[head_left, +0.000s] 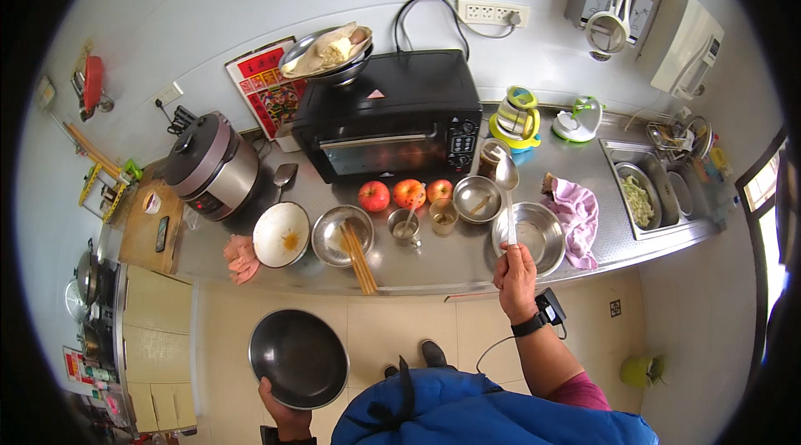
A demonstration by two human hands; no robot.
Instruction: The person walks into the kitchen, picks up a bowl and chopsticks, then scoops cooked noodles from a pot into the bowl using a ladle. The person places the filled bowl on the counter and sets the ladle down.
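Note:
My left hand grips the near-left rim of a black, deep round pan, held over the floor in front of the counter. In my right hand is a long metal spoon, its head raised beyond a steel bowl at the counter's front right. A crumpled lilac cloth lies beside that bowl. Further left are a smaller steel bowl, a glass, a steel cup, chopsticks across a steel bowl, and a stained white bowl.
A black oven stands behind three apples; a rice cooker and cutting board are left. The sink holds chopped greens, right. The counter edge crosses before me; a green bin stands on the floor.

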